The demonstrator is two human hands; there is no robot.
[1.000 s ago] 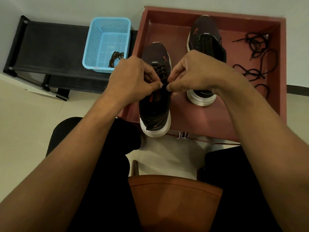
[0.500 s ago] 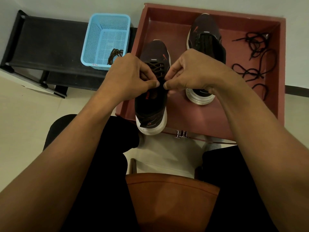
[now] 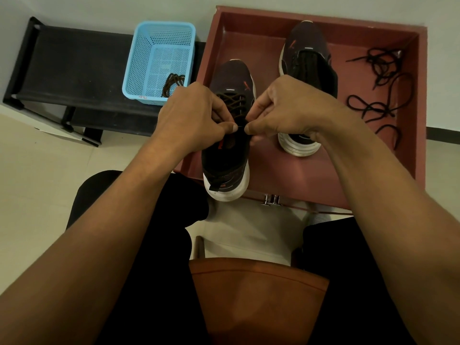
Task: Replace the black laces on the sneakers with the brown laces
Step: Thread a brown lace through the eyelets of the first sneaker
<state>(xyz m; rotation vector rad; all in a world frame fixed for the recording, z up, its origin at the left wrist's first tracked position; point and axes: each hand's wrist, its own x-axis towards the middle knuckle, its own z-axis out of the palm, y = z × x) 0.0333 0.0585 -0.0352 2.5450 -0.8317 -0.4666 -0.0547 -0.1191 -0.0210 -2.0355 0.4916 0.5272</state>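
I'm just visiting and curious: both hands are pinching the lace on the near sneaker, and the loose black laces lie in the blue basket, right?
Not quite. The head view shows the black laces in the red tray, right of the far sneaker; the basket holds a brown lace. The left hand and right hand do pinch the threaded lace on the near sneaker.

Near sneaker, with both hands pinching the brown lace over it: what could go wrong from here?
1. The near sneaker overhangs the front edge of the tray. A hard tug on the brown lace by the left hand and right hand might tip it off.
2. Loose black laces lie in the same tray, and the spare lace in the blue basket looks dark too, so they could get mixed up.
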